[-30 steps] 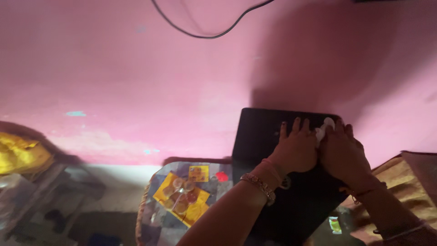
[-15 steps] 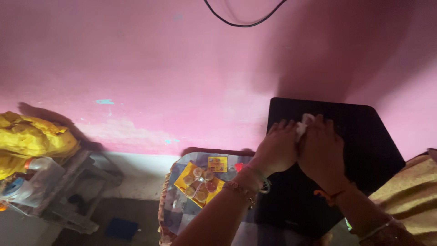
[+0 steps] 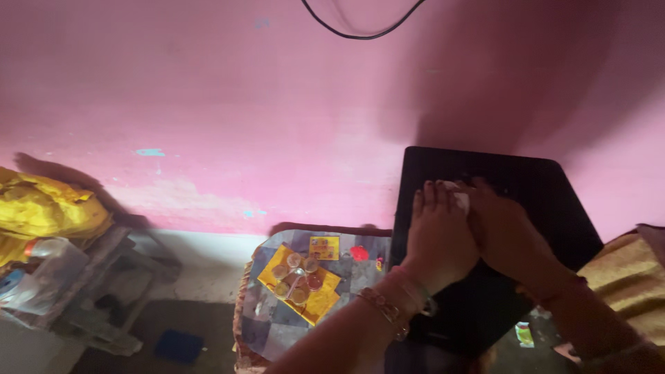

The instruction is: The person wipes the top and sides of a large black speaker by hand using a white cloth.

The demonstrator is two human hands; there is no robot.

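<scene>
A flat black slab (image 3: 547,201), like a dark screen or board, leans near the pink wall at the right. My left hand (image 3: 438,235) lies flat on it with fingers together. Beside it my right hand (image 3: 504,232) presses down too. A small white cloth or wad (image 3: 458,199) shows between the two hands, pinched under their fingers against the black surface. Bangles circle my left wrist, and a thread band my right.
A low checkered table (image 3: 267,322) holds a yellow cloth (image 3: 312,305) with several small round cups. Yellow fabric (image 3: 41,208) and a plastic bottle (image 3: 48,266) sit on a stand at left. A black cable (image 3: 353,31) hangs on the wall. Tan fabric (image 3: 634,284) lies at right.
Both hands slid slightly down and right on the black slab, and the white cloth is now mostly covered by the fingers. The view shifted a little.
</scene>
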